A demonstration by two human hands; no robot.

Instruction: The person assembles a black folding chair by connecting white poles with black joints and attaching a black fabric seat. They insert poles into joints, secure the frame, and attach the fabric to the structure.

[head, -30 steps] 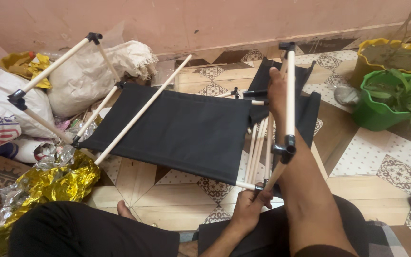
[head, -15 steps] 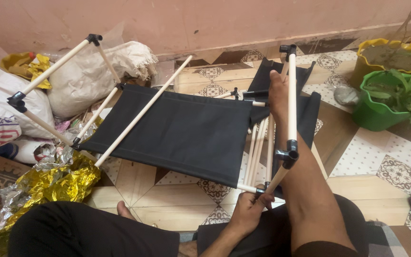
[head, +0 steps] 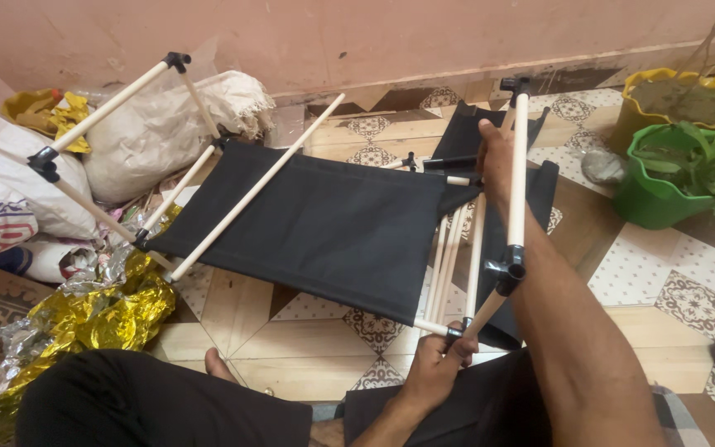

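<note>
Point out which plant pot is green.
The near pot, holding the leafy plant, right of the right hand. The two pots behind it are yellow.

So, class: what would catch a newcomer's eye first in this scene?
A black fabric panel on pale rods fills the middle of the tiled floor. The right hand grips an upright rod; the left hand holds the rod joint below. Crumpled gold foil lies at lower left.

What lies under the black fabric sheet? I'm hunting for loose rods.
Patterned floor tiles show around the black fabric sheet; one cream rod lies on top. Whatever is beneath is covered.
</note>
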